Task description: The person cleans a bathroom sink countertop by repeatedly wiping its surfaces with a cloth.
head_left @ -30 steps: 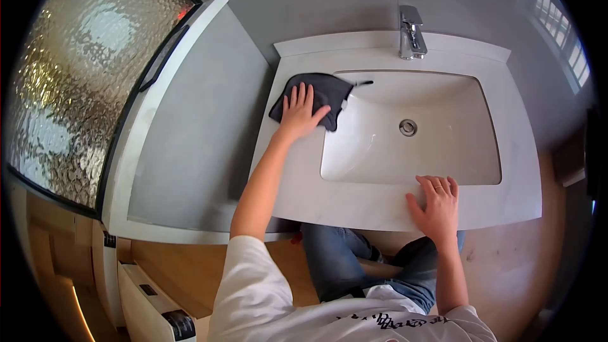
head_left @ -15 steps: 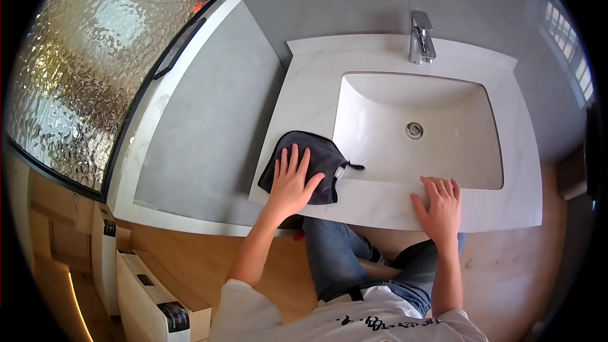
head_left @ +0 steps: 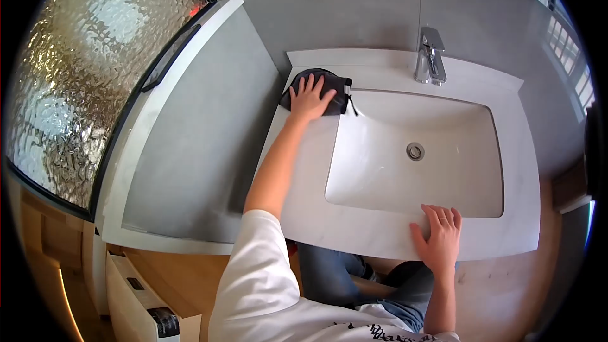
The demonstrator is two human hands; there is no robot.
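The left hand (head_left: 310,99) lay palm down with its fingers spread across a dark cloth (head_left: 336,106), which sat at the back left corner of the white table (head_left: 304,177), its thin loop (head_left: 353,107) dangling at the sink (head_left: 380,171). The right hand (head_left: 440,235) rested on the table's front strip, thumb held apart, other fingers loosely bent at the sink's near rim. Behind the sink stood a shiny tap (head_left: 430,57).
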